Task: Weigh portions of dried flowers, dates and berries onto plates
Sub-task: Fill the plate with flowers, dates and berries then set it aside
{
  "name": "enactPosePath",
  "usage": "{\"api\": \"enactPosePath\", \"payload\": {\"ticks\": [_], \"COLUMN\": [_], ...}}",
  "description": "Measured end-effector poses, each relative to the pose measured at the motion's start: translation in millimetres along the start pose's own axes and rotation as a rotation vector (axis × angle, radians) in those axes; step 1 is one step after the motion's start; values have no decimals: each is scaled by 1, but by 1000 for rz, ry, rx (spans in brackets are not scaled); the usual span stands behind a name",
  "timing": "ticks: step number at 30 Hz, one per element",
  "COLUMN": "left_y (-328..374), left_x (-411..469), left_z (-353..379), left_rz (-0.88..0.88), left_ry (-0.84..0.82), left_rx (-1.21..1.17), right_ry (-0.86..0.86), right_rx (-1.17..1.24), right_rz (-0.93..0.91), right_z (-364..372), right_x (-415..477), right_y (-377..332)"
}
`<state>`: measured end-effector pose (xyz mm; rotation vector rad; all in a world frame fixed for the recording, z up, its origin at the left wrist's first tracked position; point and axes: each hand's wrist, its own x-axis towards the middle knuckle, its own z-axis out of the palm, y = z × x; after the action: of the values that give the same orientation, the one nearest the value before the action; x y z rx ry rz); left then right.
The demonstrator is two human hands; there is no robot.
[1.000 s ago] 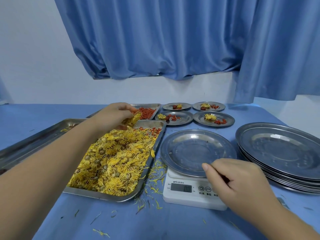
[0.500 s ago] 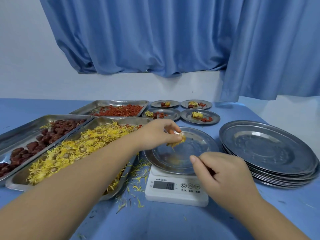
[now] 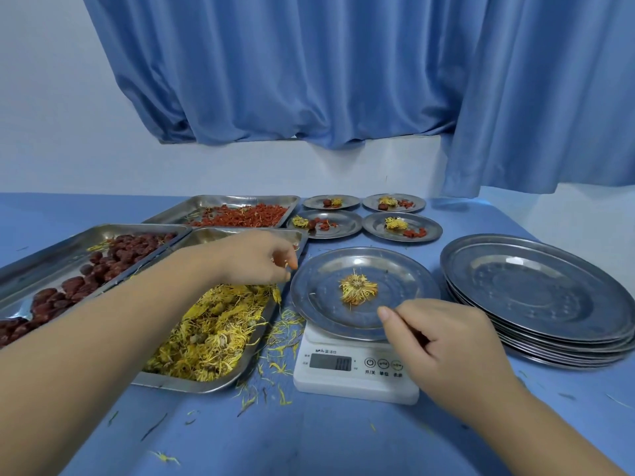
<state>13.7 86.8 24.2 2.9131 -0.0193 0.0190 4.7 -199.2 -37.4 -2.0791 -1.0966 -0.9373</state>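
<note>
Dates tray point(image 3: 48, 255), then dried-flower tray point(image 3: 192, 384) directly beneath left hand point(image 3: 254, 259), fingers curled down, petal scraps point(image 3: 285, 265) at the tips, pinch not discernible; rightward, plate point(image 3: 405, 280) on scale point(image 3: 343, 383) bearing one flower point(image 3: 358, 289); right hand point(image 3: 446, 345) curled at its near rim, hold uncertain; supply trays judged nearer the left.

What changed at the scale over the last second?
The left hand carried a dried flower from the flower tray to the plate on the scale, let it go there, and drew back left over the tray's edge. The right hand stays curled at the plate's near rim; the scale and the plate stack are unmoved.
</note>
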Motion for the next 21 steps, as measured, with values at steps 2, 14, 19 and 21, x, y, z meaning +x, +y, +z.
{"api": "enactPosePath", "payload": {"ticks": [2, 14, 19, 21], "left_y": [-7, -34, -52, -59], "left_x": [-4, -11, -26, -32], "left_z": [5, 4, -10, -10], "left_rz": [-13, -4, -29, -33], "left_ry": [-41, 97, 164, 166], "left_rx": [51, 53, 129, 110], "right_ry": [0, 14, 16, 29], "right_rx": [-1, -22, 5, 19], "right_rz": [2, 29, -6, -29], "right_z": [0, -2, 4, 8], "right_x": [0, 1, 3, 8], "right_y": [-1, -3, -10, -17]}}
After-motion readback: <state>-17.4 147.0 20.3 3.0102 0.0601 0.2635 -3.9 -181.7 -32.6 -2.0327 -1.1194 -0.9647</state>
